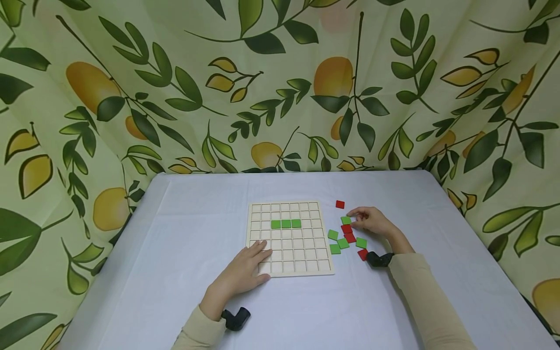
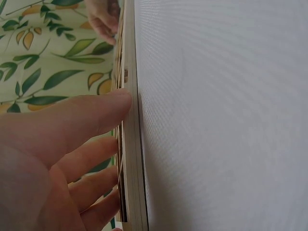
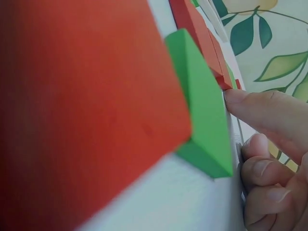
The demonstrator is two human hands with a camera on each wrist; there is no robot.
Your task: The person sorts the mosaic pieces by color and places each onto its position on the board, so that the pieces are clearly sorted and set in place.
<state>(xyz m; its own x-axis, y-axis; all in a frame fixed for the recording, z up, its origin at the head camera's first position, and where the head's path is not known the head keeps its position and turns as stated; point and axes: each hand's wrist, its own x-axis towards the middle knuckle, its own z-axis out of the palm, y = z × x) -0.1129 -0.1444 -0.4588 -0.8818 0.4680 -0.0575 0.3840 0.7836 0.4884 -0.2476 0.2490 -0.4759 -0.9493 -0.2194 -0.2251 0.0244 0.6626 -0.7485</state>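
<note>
Pale wood is forming a square gridded board, which is lying flat on the white-covered counter. Three green tiles are sitting side by side along one row of its cells, in the half farther from the person.

The left hand is resting at the board's near left corner, fingers spreading wide over the cells and thumb lying by the near edge; in the left wrist view the thumb's tip is touching the wooden side.

To the right of the board, the right hand is bending over loose tiles. Its index finger and thumb are standing a little apart beside a green tile; whether they are pinching it, I cannot tell. In the right wrist view the other fingers are curling inward.

One red tile is lying farthest off, apart from the rest. Two more red tiles are following just on the near side of that green one, and three green pieces are gathering between them and the board. Nearer the right wrist, another green piece is lying by a red piece, which a black wrist camera is partly hiding.

Behind the counter, leaf-and-fruit fabric is hanging.
</note>
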